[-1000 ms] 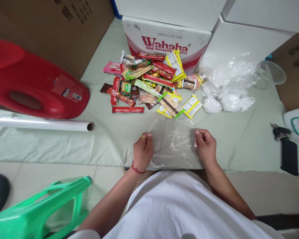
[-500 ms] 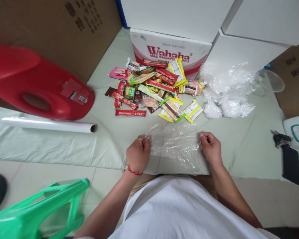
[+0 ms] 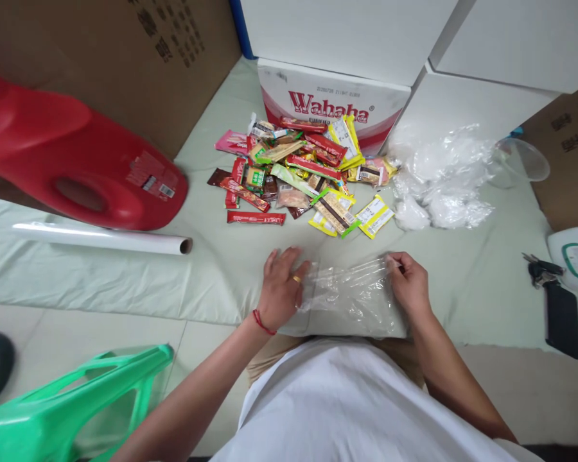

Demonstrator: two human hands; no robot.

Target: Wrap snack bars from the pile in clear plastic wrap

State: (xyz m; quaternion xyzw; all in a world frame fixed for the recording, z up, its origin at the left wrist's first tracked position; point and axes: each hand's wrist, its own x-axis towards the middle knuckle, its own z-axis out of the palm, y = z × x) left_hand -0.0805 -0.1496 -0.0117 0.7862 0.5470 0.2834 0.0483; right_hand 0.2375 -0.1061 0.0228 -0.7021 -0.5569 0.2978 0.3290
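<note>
A clear plastic bag (image 3: 351,292) lies crinkled near the front edge of the cloth-covered table. My right hand (image 3: 409,282) pinches its upper right corner between thumb and fingers. At the bag's left edge, my left hand (image 3: 283,289) is open, palm down with the fingers spread, touching the plastic; its thumb is partly hidden. Beyond the bag lies a heap of wrapped snacks (image 3: 293,170) in red, yellow, green and brown packets. A yellow-and-white packet (image 3: 376,217) is the closest one to my right hand.
Bunched clear plastic bags (image 3: 446,176) lie right of the snacks, before a clear plastic bowl (image 3: 530,160). A white roll (image 3: 101,239) and a red jug (image 3: 91,167) are at left. Behind stands a Wahaha carton (image 3: 332,96). Keys (image 3: 542,269) and a black phone (image 3: 562,319) lie right; a green stool (image 3: 77,398) stands below.
My left hand has loosened its pinch on the bag's left side and spread its fingers, shifting slightly right. The bag has slackened on that side. My right hand keeps its hold.
</note>
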